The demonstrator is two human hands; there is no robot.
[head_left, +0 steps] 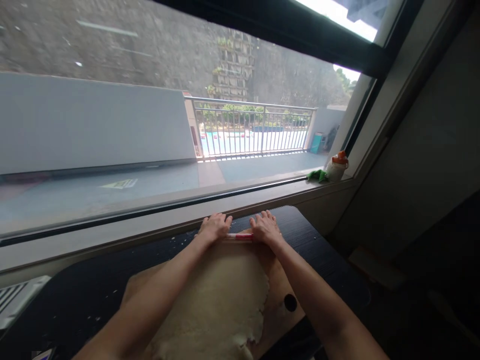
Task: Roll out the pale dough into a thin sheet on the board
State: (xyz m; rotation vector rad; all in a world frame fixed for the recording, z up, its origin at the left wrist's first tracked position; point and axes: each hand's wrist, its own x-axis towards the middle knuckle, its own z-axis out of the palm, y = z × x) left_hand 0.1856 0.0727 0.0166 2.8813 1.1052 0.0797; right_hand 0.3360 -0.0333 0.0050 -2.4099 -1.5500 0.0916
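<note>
A large, thin sheet of pale dough-like material with a ragged right edge lies on a brown board on the dark table. Across its far end runs a thin rod, red and white where it shows. My left hand rests on the rod's left part, with its fingers curled forward over it. On the right part is my right hand, also curled over it. The rod's ends are hidden under the hands. Both forearms reach forward over the sheet.
The dark table bears white specks at the left. Behind it a window sill holds a white jar with an orange top and a green cloth. A white slatted object stands at the left. A round black spot is on the board.
</note>
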